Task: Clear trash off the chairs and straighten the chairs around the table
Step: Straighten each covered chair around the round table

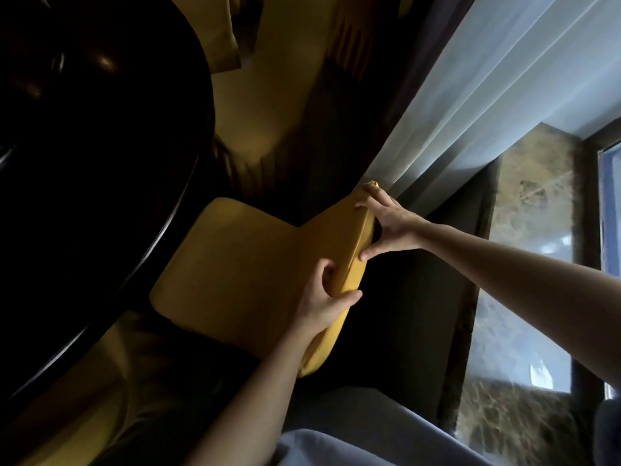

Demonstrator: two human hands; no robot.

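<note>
A yellow upholstered chair (235, 264) stands in the middle of the view, its seat facing the dark round table (100, 163) at the left. My left hand (322, 297) grips the top edge of the chair's backrest near its lower end, thumb behind and fingers in front. My right hand (386, 223) holds the same backrest edge farther up, close to the curtain. No trash shows on the seat.
A white sheer curtain (470, 95) hangs just right of the chair, over a marble window sill (524, 264). Another yellow chair (255, 105) stands farther along the table, and a third (84, 398) is at the lower left. The floor is dark.
</note>
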